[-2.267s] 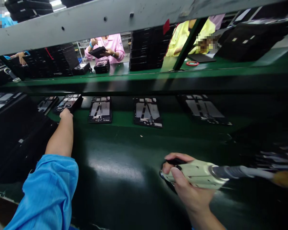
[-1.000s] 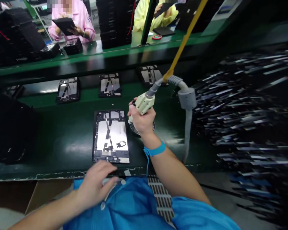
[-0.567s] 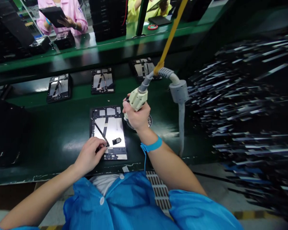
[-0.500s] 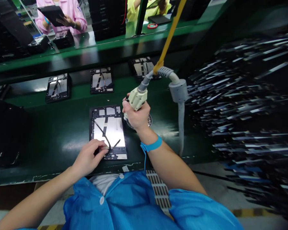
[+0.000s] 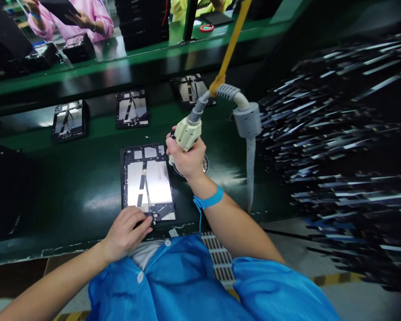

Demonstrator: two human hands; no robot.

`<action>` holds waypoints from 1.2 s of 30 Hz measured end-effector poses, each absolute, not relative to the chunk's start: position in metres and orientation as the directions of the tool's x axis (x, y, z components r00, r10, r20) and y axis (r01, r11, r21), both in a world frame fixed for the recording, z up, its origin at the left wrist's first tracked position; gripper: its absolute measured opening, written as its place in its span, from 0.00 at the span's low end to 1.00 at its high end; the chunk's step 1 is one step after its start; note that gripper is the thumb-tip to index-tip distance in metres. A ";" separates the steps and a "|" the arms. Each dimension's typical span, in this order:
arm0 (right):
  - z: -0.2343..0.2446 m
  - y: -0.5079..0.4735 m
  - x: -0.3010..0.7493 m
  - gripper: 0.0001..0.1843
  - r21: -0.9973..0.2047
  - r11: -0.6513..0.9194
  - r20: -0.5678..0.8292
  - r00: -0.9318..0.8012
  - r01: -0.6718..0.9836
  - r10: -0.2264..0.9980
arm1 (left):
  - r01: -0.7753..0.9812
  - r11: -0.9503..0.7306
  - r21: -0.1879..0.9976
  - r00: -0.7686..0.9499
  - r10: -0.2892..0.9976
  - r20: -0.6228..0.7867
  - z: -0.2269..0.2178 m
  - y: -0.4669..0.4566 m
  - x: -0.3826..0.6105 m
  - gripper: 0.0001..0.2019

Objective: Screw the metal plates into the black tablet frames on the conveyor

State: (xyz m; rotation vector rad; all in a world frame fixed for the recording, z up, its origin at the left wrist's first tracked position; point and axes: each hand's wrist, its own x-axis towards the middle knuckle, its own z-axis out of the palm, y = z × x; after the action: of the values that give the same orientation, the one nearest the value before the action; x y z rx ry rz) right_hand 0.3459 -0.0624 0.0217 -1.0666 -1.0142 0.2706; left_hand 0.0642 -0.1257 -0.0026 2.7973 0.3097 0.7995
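An opened tablet (image 5: 165, 183) lies flat on the green bench, its inner frame and bright silver panel facing up. My left hand (image 5: 128, 232) is at its lower left edge, thumb and forefinger closed on the lower end of a thin dark cable (image 5: 148, 191). That cable runs up over the panel. In my right hand (image 5: 187, 160) is a cream-coloured electric screwdriver (image 5: 188, 133), gripped beside the tablet's upper right corner. Its tip is hidden by my hand. Partly behind that hand stands a round dish of small screws (image 5: 205, 164).
Three more opened tablets (image 5: 69, 119), (image 5: 132, 108), (image 5: 193, 89) lie farther back. A yellow strap (image 5: 234, 42) and grey cable (image 5: 250, 174) hang at the screwdriver. Dense stacks of dark parts (image 5: 337, 133) fill the right. Across the bench, a person in pink (image 5: 96, 22) holds a dark panel.
My left hand has shifted slightly down, and the thin cable has swung from a slant to nearly upright over the panel. My right hand still holds the screwdriver. The view has shifted a little.
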 end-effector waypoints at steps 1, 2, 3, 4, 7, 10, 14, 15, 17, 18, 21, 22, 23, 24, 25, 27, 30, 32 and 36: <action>0.022 -0.062 0.346 0.12 -0.822 0.503 0.560 0.545 0.268 0.625 | 0.148 -0.954 0.262 0.823 0.266 0.502 -0.003 -0.126 0.064 0.16; 0.022 -0.062 0.346 0.12 -0.820 0.505 0.562 0.546 0.269 0.622 | 0.156 -0.952 0.263 0.817 0.274 0.507 -0.004 -0.126 0.065 0.16; 0.022 -0.063 0.346 0.12 -0.819 0.507 0.563 0.546 0.269 0.620 | 0.159 -0.951 0.264 0.814 0.278 0.509 -0.005 -0.126 0.065 0.16; 0.023 -0.063 0.345 0.12 -0.819 0.508 0.563 0.548 0.268 0.619 | 0.160 -0.951 0.264 0.818 0.277 0.505 -0.005 -0.126 0.065 0.16; 0.023 -0.063 0.345 0.13 -0.823 0.502 0.556 0.554 0.264 0.620 | 0.151 -0.958 0.244 0.828 0.257 0.498 -0.005 -0.125 0.065 0.16; 0.023 -0.064 0.345 0.13 -0.831 0.492 0.545 0.558 0.259 0.626 | 0.180 -0.957 0.229 0.827 0.273 0.492 -0.005 -0.126 0.065 0.17; 0.022 -0.063 0.345 0.14 -0.837 0.483 0.536 0.562 0.256 0.631 | 0.197 -0.954 0.227 0.826 0.286 0.485 -0.001 -0.124 0.069 0.16; 0.022 -0.063 0.345 0.14 -0.840 0.477 0.532 0.565 0.258 0.631 | 0.207 -0.952 0.225 0.823 0.294 0.486 0.000 -0.124 0.071 0.15; 0.022 -0.063 0.345 0.14 -0.844 0.468 0.526 0.569 0.261 0.632 | 0.229 -0.947 0.226 0.822 0.312 0.476 0.002 -0.124 0.073 0.14; 0.022 -0.063 0.345 0.14 -0.845 0.466 0.526 0.568 0.263 0.633 | 0.238 -0.944 0.228 0.825 0.320 0.465 0.003 -0.125 0.074 0.14; 0.024 -0.065 0.347 0.14 -0.843 0.464 0.531 0.563 0.273 0.633 | 0.269 -0.935 0.230 0.839 0.345 0.420 0.002 -0.131 0.071 0.15; 0.026 -0.067 0.348 0.13 -0.842 0.463 0.533 0.562 0.277 0.632 | 0.289 -0.929 0.232 0.840 0.363 0.404 0.000 -0.133 0.070 0.16; 0.027 -0.068 0.350 0.13 -0.841 0.463 0.535 0.561 0.281 0.632 | 0.312 -0.920 0.236 0.837 0.384 0.391 -0.001 -0.134 0.069 0.17; 0.028 -0.070 0.352 0.13 -0.840 0.461 0.537 0.559 0.285 0.632 | 0.332 -0.911 0.246 0.829 0.406 0.384 -0.003 -0.133 0.068 0.17; 0.029 -0.071 0.354 0.13 -0.839 0.460 0.540 0.557 0.291 0.631 | 0.346 -0.901 0.260 0.818 0.426 0.387 -0.005 -0.130 0.069 0.16; 0.030 -0.073 0.358 0.13 -0.833 0.462 0.549 0.559 0.304 0.622 | 0.351 -0.889 0.295 0.795 0.450 0.407 -0.007 -0.117 0.074 0.14; 0.027 -0.072 0.363 0.14 -0.832 0.458 0.548 0.582 0.311 0.600 | 0.332 -0.890 0.313 0.780 0.445 0.440 -0.011 -0.088 0.087 0.11; 0.024 -0.070 0.365 0.15 -0.843 0.437 0.532 0.598 0.312 0.599 | 0.333 -0.892 0.304 0.772 0.443 0.455 -0.013 -0.071 0.095 0.10; 0.020 -0.067 0.369 0.15 -0.849 0.409 0.524 0.627 0.333 0.577 | 0.339 -0.891 0.304 0.744 0.451 0.493 -0.016 -0.060 0.102 0.10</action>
State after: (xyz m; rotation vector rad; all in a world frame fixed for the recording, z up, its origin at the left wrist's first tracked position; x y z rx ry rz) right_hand 0.3689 -0.0674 0.0197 -1.1850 -0.9347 0.1850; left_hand 0.1024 -0.0601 -0.0159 2.7492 0.6293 0.8521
